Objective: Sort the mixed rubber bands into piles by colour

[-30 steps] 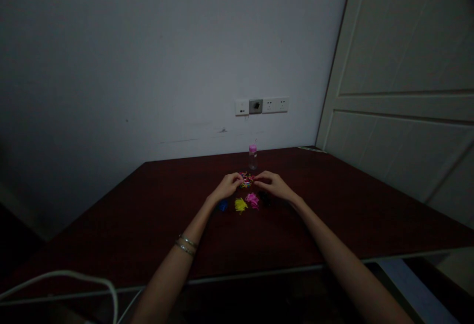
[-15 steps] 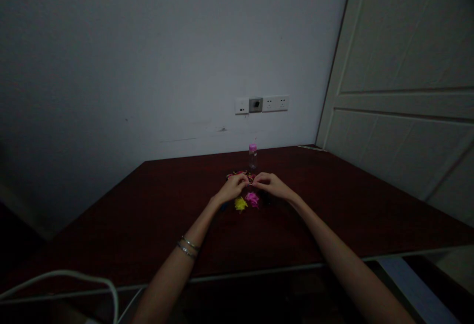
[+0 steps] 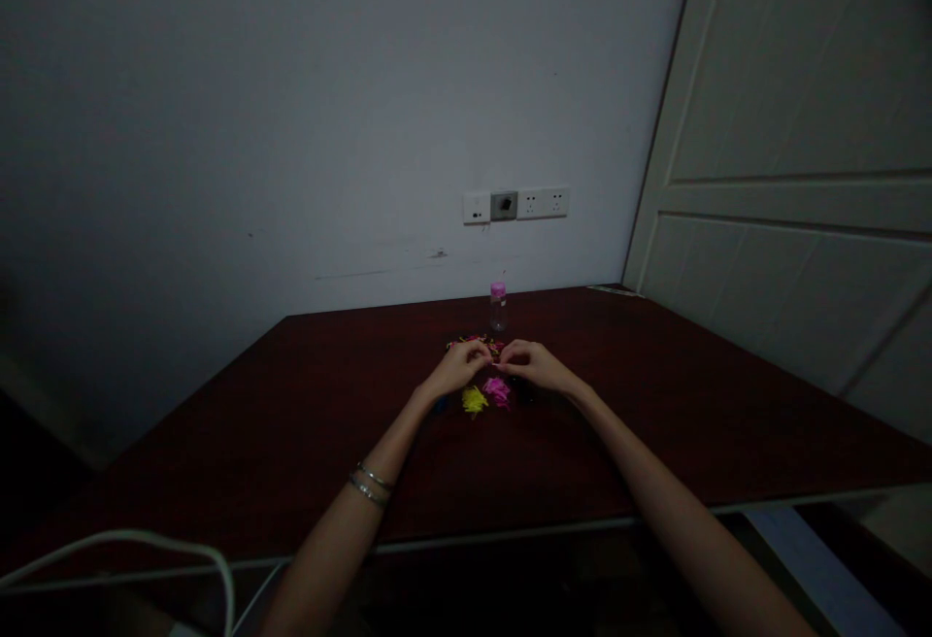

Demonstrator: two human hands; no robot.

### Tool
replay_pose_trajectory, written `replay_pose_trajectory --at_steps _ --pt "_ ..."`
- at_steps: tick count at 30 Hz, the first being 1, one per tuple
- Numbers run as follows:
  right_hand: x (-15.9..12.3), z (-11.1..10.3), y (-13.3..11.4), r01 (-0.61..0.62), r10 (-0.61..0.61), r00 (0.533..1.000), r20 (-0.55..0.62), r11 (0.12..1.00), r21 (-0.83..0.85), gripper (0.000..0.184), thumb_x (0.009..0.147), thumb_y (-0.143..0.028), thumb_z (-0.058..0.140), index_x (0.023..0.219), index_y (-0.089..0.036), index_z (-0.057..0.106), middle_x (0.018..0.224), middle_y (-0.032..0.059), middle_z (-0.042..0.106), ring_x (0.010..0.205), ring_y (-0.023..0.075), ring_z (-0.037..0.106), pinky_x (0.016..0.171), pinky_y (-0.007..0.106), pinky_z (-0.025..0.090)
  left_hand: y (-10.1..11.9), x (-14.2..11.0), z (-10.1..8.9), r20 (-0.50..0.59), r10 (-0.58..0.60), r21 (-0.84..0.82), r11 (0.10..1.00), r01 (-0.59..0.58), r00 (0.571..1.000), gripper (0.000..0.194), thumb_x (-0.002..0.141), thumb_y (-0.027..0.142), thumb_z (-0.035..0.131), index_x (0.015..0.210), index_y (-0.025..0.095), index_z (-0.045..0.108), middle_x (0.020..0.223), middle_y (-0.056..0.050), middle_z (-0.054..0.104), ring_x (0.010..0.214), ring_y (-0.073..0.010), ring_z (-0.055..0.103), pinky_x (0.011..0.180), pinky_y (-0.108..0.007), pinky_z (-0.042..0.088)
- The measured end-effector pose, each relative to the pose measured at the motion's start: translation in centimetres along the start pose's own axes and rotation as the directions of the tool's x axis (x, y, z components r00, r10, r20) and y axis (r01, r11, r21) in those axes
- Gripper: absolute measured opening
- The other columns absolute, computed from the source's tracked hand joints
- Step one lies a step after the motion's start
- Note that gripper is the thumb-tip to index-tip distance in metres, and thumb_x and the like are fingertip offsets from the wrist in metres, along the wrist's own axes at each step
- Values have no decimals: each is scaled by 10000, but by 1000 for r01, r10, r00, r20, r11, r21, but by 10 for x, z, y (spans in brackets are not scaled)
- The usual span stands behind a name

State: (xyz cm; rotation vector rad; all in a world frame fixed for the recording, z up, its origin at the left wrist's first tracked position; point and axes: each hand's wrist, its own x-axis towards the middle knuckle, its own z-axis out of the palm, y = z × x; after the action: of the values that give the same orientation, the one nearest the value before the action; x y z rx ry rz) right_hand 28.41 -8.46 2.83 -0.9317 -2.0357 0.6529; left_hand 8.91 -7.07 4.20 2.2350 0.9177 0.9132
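My left hand (image 3: 466,365) and my right hand (image 3: 537,365) meet over the table, thumbs and fingers pinched. A thin pale-pink strand, apparently a small rubber band (image 3: 495,363), spans their fingertips. Just behind the hands lies a mixed pile of coloured rubber bands (image 3: 475,339), partly covered by them. Nearer to me are a yellow heap (image 3: 475,400) and a pink heap (image 3: 498,391) of the same bands. A blue heap (image 3: 441,405) is mostly hidden by my left hand, and a dark heap (image 3: 521,388) sits in shadow below my right hand.
A clear bottle with a pink cap (image 3: 498,307) stands upright behind the mixed pile. The dark red table (image 3: 327,385) reaches the wall, which carries power sockets (image 3: 543,203). A white cable (image 3: 146,540) loops over the front left edge. A pale door (image 3: 786,181) is at right.
My left hand has moved right, from the mixed pile to my right hand's fingertips, now partly covering the blue heap. The right hand has barely moved. The mixed pile appears more spread to the left.
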Motion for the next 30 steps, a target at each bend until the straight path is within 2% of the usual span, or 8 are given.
replay_pose_trajectory --at_steps 4,9,16,24,30 --pt "-2 -1 0 30 -24 997 69 995 -90 206 719 -380 607 707 -179 654 842 42 604 815 164 553 793 298 423 -5 1 -7 -98 -35 -61 998 29 995 237 763 321 500 818 114 600 762 -32 599 672 -111 515 622 -208 397" --pt "-3 1 2 72 -45 989 141 978 -196 156 688 -339 646 706 -187 675 912 55 575 882 179 520 821 312 393 -13 3 -18 -236 -91 -90 993 72 968 252 749 328 497 786 103 605 706 -29 587 632 -108 504 589 -208 393" --pt "-5 3 3 61 -15 983 182 966 -251 138 655 -305 665 732 -193 689 972 63 545 951 198 481 867 337 356 -27 7 -22 -270 -171 -177 976 126 948 250 741 332 494 781 109 599 616 2 542 535 -81 463 498 -183 366" --pt "-5 4 1 58 -17 986 165 968 -245 169 626 -281 681 775 -203 695 961 57 554 938 199 485 851 331 368 -37 7 -25 -287 -255 -212 957 198 923 239 719 323 521 783 110 606 578 0 544 506 -81 469 466 -177 367" --pt "-4 -5 -2 30 -13 997 81 977 -212 142 670 -321 651 748 -206 678 905 45 593 890 191 521 841 346 387 -50 4 -40 -378 -272 -87 962 258 885 227 691 297 528 761 112 640 628 -33 605 590 -122 536 547 -214 416"
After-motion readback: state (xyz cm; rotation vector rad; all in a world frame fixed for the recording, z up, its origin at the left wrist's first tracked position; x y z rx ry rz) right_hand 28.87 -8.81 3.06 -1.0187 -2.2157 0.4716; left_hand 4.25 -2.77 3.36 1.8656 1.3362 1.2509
